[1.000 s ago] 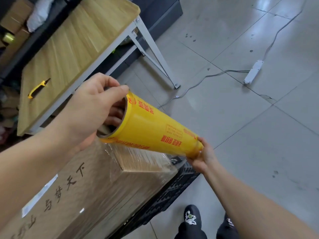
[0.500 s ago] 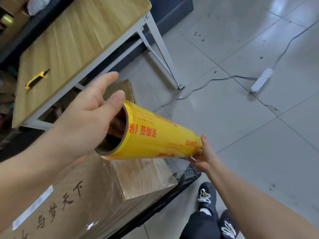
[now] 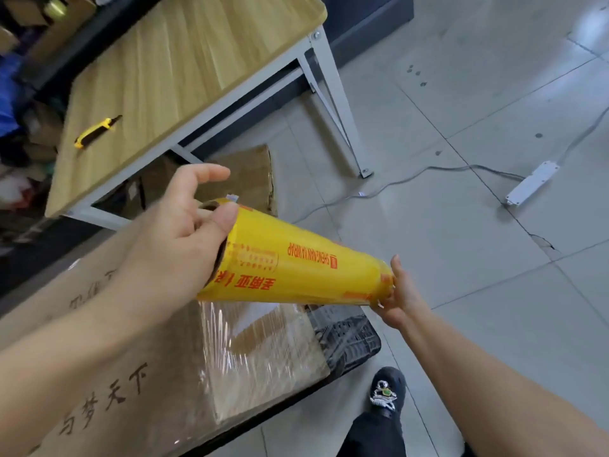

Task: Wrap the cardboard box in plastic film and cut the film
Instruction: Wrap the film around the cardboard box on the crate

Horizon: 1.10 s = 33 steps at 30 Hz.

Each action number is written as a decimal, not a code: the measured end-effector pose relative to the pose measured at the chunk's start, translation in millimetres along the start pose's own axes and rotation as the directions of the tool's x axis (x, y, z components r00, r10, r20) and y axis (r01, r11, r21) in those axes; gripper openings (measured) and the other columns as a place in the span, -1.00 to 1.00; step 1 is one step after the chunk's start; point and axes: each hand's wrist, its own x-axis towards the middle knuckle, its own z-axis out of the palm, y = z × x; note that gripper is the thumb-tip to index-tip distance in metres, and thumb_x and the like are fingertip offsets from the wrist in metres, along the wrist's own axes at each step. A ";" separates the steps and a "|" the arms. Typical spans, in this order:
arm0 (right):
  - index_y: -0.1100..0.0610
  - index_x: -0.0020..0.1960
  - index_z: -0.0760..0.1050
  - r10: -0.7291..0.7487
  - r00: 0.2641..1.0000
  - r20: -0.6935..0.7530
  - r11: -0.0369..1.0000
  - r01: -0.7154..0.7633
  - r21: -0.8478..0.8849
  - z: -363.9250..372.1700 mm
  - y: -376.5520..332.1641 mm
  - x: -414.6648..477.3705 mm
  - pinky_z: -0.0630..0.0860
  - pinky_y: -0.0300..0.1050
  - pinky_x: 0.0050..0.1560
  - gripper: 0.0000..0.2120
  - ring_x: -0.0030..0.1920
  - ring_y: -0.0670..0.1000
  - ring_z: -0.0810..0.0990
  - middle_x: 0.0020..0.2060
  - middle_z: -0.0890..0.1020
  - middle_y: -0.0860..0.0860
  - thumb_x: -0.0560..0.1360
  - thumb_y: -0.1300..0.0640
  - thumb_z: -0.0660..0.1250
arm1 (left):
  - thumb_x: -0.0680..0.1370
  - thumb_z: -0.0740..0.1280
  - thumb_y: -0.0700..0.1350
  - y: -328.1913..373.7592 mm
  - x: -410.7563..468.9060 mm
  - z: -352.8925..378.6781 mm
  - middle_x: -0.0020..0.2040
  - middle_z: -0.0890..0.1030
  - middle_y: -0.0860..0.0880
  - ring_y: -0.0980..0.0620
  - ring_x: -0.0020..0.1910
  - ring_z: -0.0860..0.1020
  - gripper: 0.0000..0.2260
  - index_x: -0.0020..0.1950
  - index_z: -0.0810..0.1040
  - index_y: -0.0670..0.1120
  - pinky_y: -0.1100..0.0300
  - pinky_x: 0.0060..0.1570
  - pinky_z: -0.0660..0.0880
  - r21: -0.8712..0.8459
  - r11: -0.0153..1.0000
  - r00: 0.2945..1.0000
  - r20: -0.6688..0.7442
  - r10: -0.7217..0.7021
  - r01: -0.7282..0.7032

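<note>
We see the cardboard box (image 3: 131, 420) lying at seven o'clock in the view, printed with dark characters. Its right end is covered in clear plastic film (image 3: 260, 361). The film runs up from that end to the yellow film roll (image 3: 306, 268), which is held just above the box and points towards three o'clock.

The left hand (image 3: 174, 239) grips the near end of the roll. Its thumb lies on the outer rim, its other fingers reach into the core, and the index finger is raised clear. The right hand (image 3: 400, 291) holds the far end; its fingers are mostly hidden behind the roll.

The box rests on a black plastic crate (image 3: 352, 338), which shows at its right edge. At eleven o'clock stands a wood-topped table (image 3: 184, 70), with a yellow utility knife (image 3: 95, 131) lying on it. At two o'clock a white power strip (image 3: 532, 183) lies on the tiled floor (image 3: 461, 258). At five o'clock we see a black shoe (image 3: 385, 390).
</note>
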 end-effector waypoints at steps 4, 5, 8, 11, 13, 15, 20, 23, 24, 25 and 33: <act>0.13 0.44 0.31 0.019 0.999 0.048 0.988 -0.011 -0.154 -1.3 -22.6 -2.1 0.41 0.00 -0.29 -0.33 0.25 0.15 0.44 0.33 0.44 0.14 0.51 -0.30 0.17 | 0.58 0.30 -0.19 2.2 -1.2 3.4 -0.24 0.67 -0.04 0.02 -0.26 0.65 -0.76 0.24 0.43 -0.08 0.06 -0.27 0.63 -0.293 0.912 0.929 -0.144 -0.341 0.289; 0.14 0.43 0.32 0.023 0.997 0.074 0.980 -0.008 -0.199 -0.2 -28.7 -3.3 0.42 -0.01 -0.28 -0.33 0.22 0.15 0.45 0.34 0.44 0.15 0.52 -0.31 0.15 | 0.57 0.30 -0.20 6.2 -0.3 3.1 -0.14 0.67 -0.11 -0.04 -0.17 0.64 -0.72 0.27 0.44 -0.17 0.02 -0.17 0.60 -0.370 0.856 0.893 -0.129 -0.432 0.361; 0.15 0.42 0.33 0.037 0.993 0.110 0.957 -0.004 -0.291 1.2 -41.5 -1.1 0.42 -0.03 -0.24 -0.32 0.12 0.11 0.46 0.32 0.45 0.16 0.52 -0.33 0.11 | 0.58 0.27 -0.18 13.5 0.8 -3.0 -0.19 0.67 -0.13 -0.07 -0.18 0.64 -0.84 0.07 0.57 -0.22 0.02 -0.13 0.57 -0.460 0.732 0.816 -0.029 -0.578 0.503; 0.15 0.40 0.35 0.045 0.992 0.121 0.938 0.000 -0.348 4.7 -49.4 2.1 0.39 0.00 -0.01 -0.32 0.14 0.09 0.45 0.29 0.48 0.14 0.52 -0.33 0.11 | 0.59 0.25 -0.07 20.2 4.5 -8.5 -0.30 0.68 -0.04 0.03 -0.32 0.66 -0.81 -0.10 0.60 -0.11 0.16 -0.32 0.62 -0.427 0.697 0.787 0.063 -0.613 0.577; 0.15 0.34 0.39 0.049 0.989 0.140 0.925 0.008 -0.380 10.4 -57.6 2.8 0.36 0.00 0.06 -0.37 0.14 0.08 0.45 0.12 0.55 0.10 0.53 -0.32 0.10 | 0.59 0.25 0.02 21.0 10.4 -10.2 -0.25 0.68 -0.04 0.05 -0.30 0.67 -0.76 -0.06 0.61 -0.10 0.13 -0.31 0.58 -0.389 0.714 0.788 0.053 -0.613 0.582; 0.11 0.24 0.42 0.054 0.985 0.164 0.914 0.018 -0.405 17.3 -66.5 0.7 0.36 -0.01 0.08 -0.45 0.13 0.08 0.46 -0.06 0.54 0.04 0.54 -0.31 0.09 | 0.59 0.26 0.03 22.2 16.9 -10.0 -0.13 0.66 -0.09 0.00 -0.22 0.64 -0.73 0.07 0.60 -0.15 0.11 -0.26 0.51 -0.357 0.730 0.783 0.004 -0.623 0.582; 0.11 0.15 0.43 0.074 0.975 0.211 0.904 0.024 -0.427 31.2 -83.7 1.2 0.38 0.02 0.13 -0.45 0.13 0.10 0.48 -0.01 0.55 0.07 0.52 -0.34 0.09 | 0.59 0.26 -0.14 24.8 24.9 -8.2 -0.19 0.68 -0.09 0.06 -0.27 0.66 -0.85 -0.01 0.60 -0.17 0.20 -0.33 0.60 -0.277 0.838 0.854 -0.096 -0.512 0.471; 0.11 0.13 0.44 0.071 0.975 0.212 0.909 0.025 -0.416 42.3 -95.9 1.2 0.39 -0.01 0.08 -0.46 0.10 0.07 0.48 -0.08 0.55 0.04 0.53 -0.33 0.07 | 0.59 0.23 -0.24 29.5 26.9 -7.5 -0.23 0.73 -0.02 0.10 -0.23 0.69 -0.83 -0.05 0.62 -0.11 0.29 -0.27 0.62 -0.241 0.877 0.897 -0.049 -0.440 0.416; 0.12 0.13 0.44 0.069 0.975 0.212 0.910 0.026 -0.414 46.3 -99.3 1.7 0.39 -0.01 0.06 -0.45 0.09 0.07 0.49 -0.09 0.54 0.03 0.53 -0.34 0.07 | 0.59 0.23 -0.26 31.1 29.3 -7.4 -0.17 0.73 -0.06 0.04 -0.16 0.70 -0.82 -0.04 0.62 -0.11 0.24 -0.18 0.64 -0.230 0.885 0.903 -0.052 -0.427 0.405; 0.13 0.13 0.44 0.066 0.975 0.213 0.909 0.029 -0.416 50.6 -102.5 2.8 0.39 -0.01 0.05 -0.43 0.07 0.07 0.50 -0.09 0.54 0.03 0.52 -0.35 0.08 | 0.59 0.22 -0.28 32.7 33.1 -7.6 -0.10 0.72 -0.12 -0.02 -0.11 0.68 -0.81 -0.02 0.62 -0.13 0.16 -0.09 0.64 -0.232 0.888 0.904 -0.073 -0.422 0.396; 0.20 0.11 0.46 0.146 0.963 0.228 0.899 -0.033 -0.436 85.5 -105.5 23.8 0.45 -0.05 -0.18 -0.33 -0.06 0.05 0.54 -0.05 0.56 0.08 0.49 -0.40 0.06 | 0.61 0.23 0.02 16.4 77.6 -25.5 -0.16 0.66 -0.09 0.05 -0.35 0.67 -0.77 -0.05 0.53 -0.12 0.08 -0.18 0.51 -0.464 0.718 0.781 -0.085 -0.619 0.519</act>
